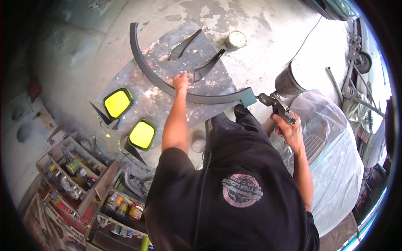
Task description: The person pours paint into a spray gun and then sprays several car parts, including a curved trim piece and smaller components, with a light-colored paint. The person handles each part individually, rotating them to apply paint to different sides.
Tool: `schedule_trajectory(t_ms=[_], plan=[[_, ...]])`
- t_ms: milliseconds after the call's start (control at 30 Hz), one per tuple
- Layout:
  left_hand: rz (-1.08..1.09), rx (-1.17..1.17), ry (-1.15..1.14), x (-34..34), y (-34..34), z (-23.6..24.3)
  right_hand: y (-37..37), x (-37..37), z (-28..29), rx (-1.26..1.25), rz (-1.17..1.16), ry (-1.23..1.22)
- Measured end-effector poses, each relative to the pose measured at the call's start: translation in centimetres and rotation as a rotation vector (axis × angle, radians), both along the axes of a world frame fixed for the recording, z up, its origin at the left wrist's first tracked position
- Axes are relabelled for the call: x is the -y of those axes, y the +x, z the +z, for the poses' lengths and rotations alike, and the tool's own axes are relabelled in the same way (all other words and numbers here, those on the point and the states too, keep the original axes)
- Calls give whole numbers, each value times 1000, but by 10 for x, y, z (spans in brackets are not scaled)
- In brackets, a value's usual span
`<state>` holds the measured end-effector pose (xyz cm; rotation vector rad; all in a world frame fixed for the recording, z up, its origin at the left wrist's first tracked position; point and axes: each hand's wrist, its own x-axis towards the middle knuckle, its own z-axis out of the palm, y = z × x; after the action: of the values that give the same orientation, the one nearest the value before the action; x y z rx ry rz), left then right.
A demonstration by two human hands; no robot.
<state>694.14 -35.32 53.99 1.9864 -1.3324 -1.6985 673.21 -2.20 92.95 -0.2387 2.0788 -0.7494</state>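
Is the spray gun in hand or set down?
In hand: the right hand grips the gun, its nozzle facing the curved trim.

the light is strongest at the upper right, where the floor [268, 58] washes out to near white and loses texture. the clear plastic sheet [339, 167] carries a milky glare. toward the left everything dims to grey, and the wooden trays [106, 180] lie in shade. the black shirt [222, 163] swallows most folds. nearer the middle, the spray gun [277, 104] is fairly crisp. fisheye distortion bends the right rim, with bluish fringing, and black vignetting fills the corners.
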Motion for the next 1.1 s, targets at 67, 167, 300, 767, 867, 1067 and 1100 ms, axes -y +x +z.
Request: schedule_trajectory(t_ms=[67, 167, 300, 767, 867, 1067, 1100], plan=[[-73, 140, -106, 23, 7, -24, 3, 0, 1, 0, -38, 37], [-9, 332, -570, 66, 7, -45, 9, -5, 2, -72, -19, -5], [115, 71, -286, 100, -30, -26, 20, -15, 0, -119, -125, -6], [350, -529, 146, 91, 1, 14, -7, -62, -6, -230, -238, -181], [337, -496, 76, 70, 12, 39, -31, -81, -21, -292, -163, -192], [379, -615, -175, -2, 10, 105, -86, -108, -38, -291, -209, -358], [376, -660, -179, -19, 3, 121, -97, -116, -42, -258, -223, -372]])
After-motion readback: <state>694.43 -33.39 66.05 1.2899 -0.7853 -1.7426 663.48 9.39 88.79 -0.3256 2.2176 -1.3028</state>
